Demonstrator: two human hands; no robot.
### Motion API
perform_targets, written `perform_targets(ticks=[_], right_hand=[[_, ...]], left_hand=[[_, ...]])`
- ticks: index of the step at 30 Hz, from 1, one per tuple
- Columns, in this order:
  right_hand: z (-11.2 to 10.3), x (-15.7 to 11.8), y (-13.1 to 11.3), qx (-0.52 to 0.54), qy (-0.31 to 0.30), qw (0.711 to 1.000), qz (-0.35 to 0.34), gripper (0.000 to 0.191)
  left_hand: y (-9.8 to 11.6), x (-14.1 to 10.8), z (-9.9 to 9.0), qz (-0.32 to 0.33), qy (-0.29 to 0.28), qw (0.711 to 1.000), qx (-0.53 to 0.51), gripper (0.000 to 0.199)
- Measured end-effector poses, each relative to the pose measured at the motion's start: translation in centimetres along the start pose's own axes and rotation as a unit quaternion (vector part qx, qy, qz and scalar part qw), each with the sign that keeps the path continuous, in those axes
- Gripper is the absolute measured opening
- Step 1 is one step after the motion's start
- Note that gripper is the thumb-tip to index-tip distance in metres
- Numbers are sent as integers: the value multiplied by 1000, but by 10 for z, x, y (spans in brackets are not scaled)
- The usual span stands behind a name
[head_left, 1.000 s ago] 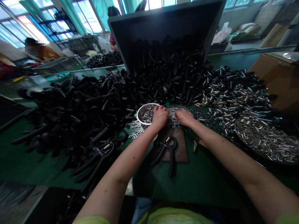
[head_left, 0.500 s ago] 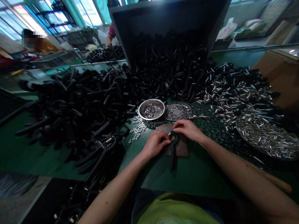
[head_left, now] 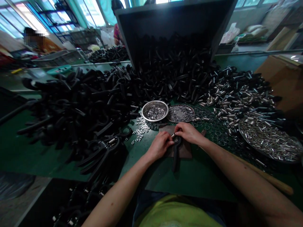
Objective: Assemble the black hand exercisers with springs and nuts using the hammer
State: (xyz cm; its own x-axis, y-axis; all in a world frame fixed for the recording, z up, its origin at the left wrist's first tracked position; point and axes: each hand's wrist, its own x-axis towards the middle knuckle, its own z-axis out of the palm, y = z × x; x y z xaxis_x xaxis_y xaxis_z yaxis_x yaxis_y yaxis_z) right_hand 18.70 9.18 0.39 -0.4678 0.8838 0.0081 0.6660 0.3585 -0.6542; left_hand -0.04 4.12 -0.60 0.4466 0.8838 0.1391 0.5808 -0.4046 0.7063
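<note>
Your black sprung hand grip (head_left: 175,157) lies on a brown pad (head_left: 186,152) between your hands, its long axis running from the head, just beyond your fingers, back toward your body. Your right hand (head_left: 188,132) curls over the head (it looks slightly nearer, though that's hard to judge). Your left hand (head_left: 159,145) sits beside it, fingertips at a small silver part (head_left: 172,135); you can't tell if that's pinched. Ahead of your hands, a steel bowl (head_left: 155,110) holds small silver washers, and a shallow steel dish (head_left: 181,113) beside it holds more.
</note>
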Motion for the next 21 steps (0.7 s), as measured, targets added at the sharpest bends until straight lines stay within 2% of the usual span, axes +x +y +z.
perform_targets(ticks=[8, 13, 18, 21], right_hand=[[-5, 5, -11, -36, -27, 999, 0, 8], [-9, 9, -10, -13, -59, 998, 14, 8], [-2, 10, 2, 19, -64, 997, 32, 6], [0, 7, -1, 22, -52, 998, 37, 14]], left_hand=[[1, 4, -2, 4, -21, 1000, 0, 7], [1, 7, -2, -10, -24, 999, -27, 7], [-3, 12, -1, -71, -31, 993, -91, 11], [-5, 15, 0, -115, -36, 983, -137, 11]])
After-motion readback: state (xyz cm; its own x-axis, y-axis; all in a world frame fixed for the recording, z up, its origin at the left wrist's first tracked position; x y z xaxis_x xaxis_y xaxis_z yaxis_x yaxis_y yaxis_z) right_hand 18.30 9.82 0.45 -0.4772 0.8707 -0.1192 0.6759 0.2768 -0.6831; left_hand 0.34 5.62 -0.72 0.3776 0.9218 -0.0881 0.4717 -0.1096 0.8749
